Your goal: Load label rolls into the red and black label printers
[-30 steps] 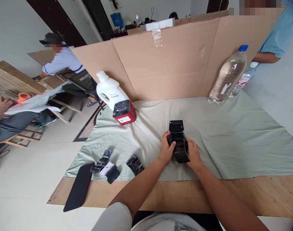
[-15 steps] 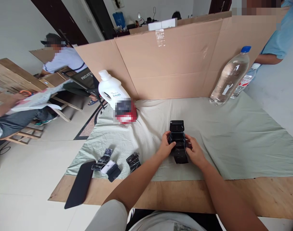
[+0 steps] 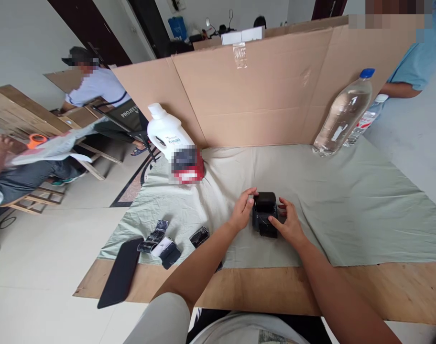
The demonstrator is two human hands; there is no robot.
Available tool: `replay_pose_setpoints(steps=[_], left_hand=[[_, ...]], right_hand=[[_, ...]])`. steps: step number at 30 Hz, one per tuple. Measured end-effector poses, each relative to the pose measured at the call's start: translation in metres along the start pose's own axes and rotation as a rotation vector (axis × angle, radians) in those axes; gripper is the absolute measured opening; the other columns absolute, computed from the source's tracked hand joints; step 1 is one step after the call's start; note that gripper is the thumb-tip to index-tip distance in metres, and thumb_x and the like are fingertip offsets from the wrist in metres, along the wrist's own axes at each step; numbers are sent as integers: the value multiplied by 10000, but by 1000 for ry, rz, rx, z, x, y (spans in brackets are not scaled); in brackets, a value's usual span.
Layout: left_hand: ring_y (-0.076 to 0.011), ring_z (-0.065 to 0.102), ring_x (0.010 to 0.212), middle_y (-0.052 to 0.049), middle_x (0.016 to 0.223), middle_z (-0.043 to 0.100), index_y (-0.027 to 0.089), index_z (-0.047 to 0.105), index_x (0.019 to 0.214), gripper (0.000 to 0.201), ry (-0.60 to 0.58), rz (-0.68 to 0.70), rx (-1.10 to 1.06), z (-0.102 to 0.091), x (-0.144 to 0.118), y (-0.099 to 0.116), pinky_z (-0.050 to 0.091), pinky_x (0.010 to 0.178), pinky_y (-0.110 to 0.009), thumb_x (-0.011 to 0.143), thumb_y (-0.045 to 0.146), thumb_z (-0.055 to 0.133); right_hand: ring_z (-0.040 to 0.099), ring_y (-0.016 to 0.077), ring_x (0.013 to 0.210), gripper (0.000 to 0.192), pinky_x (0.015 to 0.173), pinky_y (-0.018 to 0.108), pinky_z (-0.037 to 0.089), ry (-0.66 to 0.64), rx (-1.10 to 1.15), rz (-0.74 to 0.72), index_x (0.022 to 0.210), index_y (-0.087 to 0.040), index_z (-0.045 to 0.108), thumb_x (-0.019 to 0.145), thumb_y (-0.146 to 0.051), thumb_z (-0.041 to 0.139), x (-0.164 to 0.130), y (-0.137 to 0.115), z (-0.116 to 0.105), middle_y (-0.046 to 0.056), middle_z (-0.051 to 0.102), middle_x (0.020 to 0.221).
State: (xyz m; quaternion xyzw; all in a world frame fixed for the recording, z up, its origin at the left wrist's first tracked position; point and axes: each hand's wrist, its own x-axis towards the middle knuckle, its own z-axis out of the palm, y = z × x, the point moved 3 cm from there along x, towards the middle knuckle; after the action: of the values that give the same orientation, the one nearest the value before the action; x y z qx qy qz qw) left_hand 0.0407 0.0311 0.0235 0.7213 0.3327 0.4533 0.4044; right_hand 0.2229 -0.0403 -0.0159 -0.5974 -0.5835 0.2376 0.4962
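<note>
Sitting on the pale green cloth (image 3: 347, 200) near the front edge of the counter (image 3: 347, 291) is the small black device (image 3: 265, 214), lid down, and both hands are right on it. Left hand (image 3: 242, 210) comes in from the left side, fingers loosely spread and curled, fingertips touching the device's upper left corner, nothing gripped. Right hand (image 3: 288, 223) flanks the other side, fingers half open, a fingertip resting on the front of the black casing, not clamped around it. Off to the left on the cloth lie crumpled black wrappers (image 3: 155, 236) beside a small white roll (image 3: 161, 247), with a flat black slab (image 3: 119, 272) hanging over the counter's edge. Further back, a white jug (image 3: 166, 133) stands against the cardboard screen (image 3: 268, 91), a red and black box (image 3: 187, 165) just in front of it. Far right, a clear water bottle (image 3: 342, 114) leans on the cardboard
</note>
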Motion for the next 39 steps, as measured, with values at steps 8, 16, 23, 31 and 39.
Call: replay_pose_setpoints(steps=[8, 16, 23, 31, 39], left_hand=[[-252, 376, 1407, -142, 1413, 494, 205, 513, 1302, 380, -86, 232, 215, 9, -40, 4, 327, 1156, -517, 1017, 370, 323], [-260, 417, 1380, -143, 1380, 546, 202, 510, 1332, 417, -68, 148, 379, 11, -40, 4, 335, 1139, -529, 1001, 382, 331], [-266, 448, 1359, -139, 1354, 575, 205, 555, 1249, 395, -41, 133, 340, 12, -40, 1, 348, 1121, -509, 991, 432, 361], [-243, 444, 1350, -140, 1352, 556, 202, 518, 1262, 426, -26, 174, 257, 9, -42, 0, 341, 1122, -487, 1010, 450, 280], [-227, 510, 1225, -150, 1279, 535, 185, 466, 1272, 485, 215, -130, 51, -1, -48, -25, 403, 1063, -446, 1001, 521, 244]], right_hand=[[546, 257, 1170, 310, 1004, 489, 476, 6, -142, -325, 1197, -241, 610, 937, -360, 490, -2, -29, -10, 102, 623, 1230], [596, 284, 1106, 352, 990, 509, 447, 19, -389, -199, 1131, -234, 700, 952, -421, 462, -5, -40, 0, 103, 694, 1176], [580, 317, 1116, 385, 962, 509, 431, 12, -510, -204, 1148, -194, 674, 932, -457, 494, -12, -45, 9, 140, 667, 1205], [516, 348, 1166, 629, 994, 550, 440, 70, -481, -273, 1273, -142, 522, 811, -552, 641, -21, -38, 20, 196, 557, 1275], [502, 442, 1189, 765, 893, 614, 461, 30, -559, -71, 1379, -194, 431, 731, -501, 697, -16, -59, 43, 232, 312, 1520]])
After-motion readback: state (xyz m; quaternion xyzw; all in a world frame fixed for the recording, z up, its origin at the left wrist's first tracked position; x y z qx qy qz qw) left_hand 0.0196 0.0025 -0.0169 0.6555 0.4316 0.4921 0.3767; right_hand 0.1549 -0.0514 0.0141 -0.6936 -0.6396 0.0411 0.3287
